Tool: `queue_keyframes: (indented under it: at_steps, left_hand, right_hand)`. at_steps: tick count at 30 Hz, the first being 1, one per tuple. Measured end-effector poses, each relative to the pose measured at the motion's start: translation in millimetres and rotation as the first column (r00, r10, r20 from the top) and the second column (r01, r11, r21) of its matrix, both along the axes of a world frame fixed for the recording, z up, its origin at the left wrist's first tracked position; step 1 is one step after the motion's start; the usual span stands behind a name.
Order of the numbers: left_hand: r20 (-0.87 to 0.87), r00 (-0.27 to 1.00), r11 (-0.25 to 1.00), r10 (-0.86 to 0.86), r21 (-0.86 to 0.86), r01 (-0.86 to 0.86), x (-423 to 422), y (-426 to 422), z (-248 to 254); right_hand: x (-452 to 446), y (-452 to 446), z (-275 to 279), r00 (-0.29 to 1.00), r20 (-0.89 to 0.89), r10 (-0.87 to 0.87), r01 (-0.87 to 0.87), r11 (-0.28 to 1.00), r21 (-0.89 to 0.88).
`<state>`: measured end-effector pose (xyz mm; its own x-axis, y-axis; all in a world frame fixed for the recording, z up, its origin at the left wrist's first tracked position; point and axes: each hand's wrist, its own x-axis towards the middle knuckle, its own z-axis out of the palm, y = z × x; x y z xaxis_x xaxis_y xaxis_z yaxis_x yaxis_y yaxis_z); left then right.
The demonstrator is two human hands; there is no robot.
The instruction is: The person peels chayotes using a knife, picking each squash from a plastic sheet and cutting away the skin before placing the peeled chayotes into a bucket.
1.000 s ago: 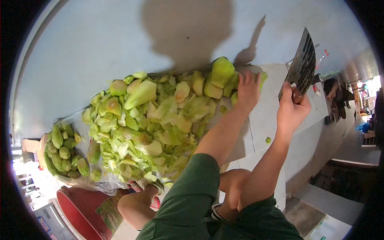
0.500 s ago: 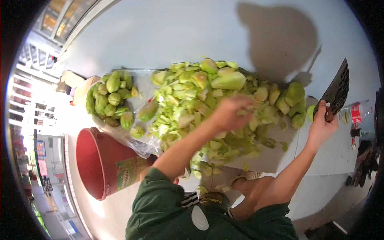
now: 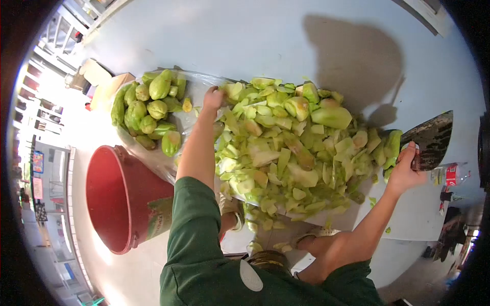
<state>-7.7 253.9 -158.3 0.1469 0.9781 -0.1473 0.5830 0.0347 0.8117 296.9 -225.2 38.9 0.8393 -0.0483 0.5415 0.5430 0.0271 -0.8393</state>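
My left hand [image 3: 214, 98] is closed at the left edge of a big heap of green peelings and cut pieces [image 3: 286, 148]; whatever it grips is too small to make out. My right hand [image 3: 407, 171] holds a broad, dark-bladed cleaver [image 3: 431, 140] by its handle, at the right end of the heap. The blade points up and to the right, beside peeled green chayotes [image 3: 392, 145]. Unpeeled chayotes [image 3: 148, 109] lie grouped on clear plastic [image 3: 191, 107] left of my left hand.
A red bucket [image 3: 109, 199] stands on the floor at the lower left. Cardboard [image 3: 109, 92] lies beyond the unpeeled chayotes. A plastic bottle with a red label [image 3: 451, 174] is at the right, near the cleaver. A pale wall [image 3: 229, 41] runs behind the heap.
My left hand has moved left from the peeled chayotes, over the heap, to its left edge and has closed. My right hand still holds the cleaver. The view has shifted left.
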Motion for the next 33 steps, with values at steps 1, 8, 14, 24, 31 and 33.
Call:
queue_keyframes:
  at_steps: [1, 8, 14, 24, 31, 33]
  left_hand:
    - [0.278, 0.960, 0.984, -0.032, -0.157, 0.078, 4.8, -2.0, 6.8]
    - [0.479, 0.865, 0.907, -0.145, -0.286, 0.310, 15.4, -12.0, 47.2]
    - [0.248, 0.957, 0.884, -0.149, -0.401, 0.242, 8.0, -18.8, 76.7]
    - [0.369, 0.928, 0.953, 0.048, -0.295, 0.068, -44.8, -55.5, 125.7]
    - [0.760, 0.585, 0.813, 0.283, -0.514, 0.275, -83.3, -163.0, 222.8]
    - [0.773, 0.586, 0.811, 0.242, -0.493, 0.315, -80.2, -191.6, 213.2]
  right_hand:
    - [2.0, 3.5, -0.6, 1.000, 0.012, 0.002, -0.002, 1.000, -0.007]
    - [5.4, 26.7, -15.6, 0.994, 0.032, 0.102, -0.098, 0.990, -0.098]
    - [3.9, 44.1, -16.5, 0.984, 0.055, 0.168, -0.165, 0.985, -0.059]
    - [0.9, 31.9, -21.4, 0.984, 0.080, 0.161, -0.131, 0.945, -0.299]
    - [-40.2, 59.7, -7.3, 0.943, 0.172, 0.285, -0.242, 0.941, -0.235]
    - [-55.5, 68.6, -10.2, 0.923, 0.158, 0.352, -0.306, 0.917, -0.255]
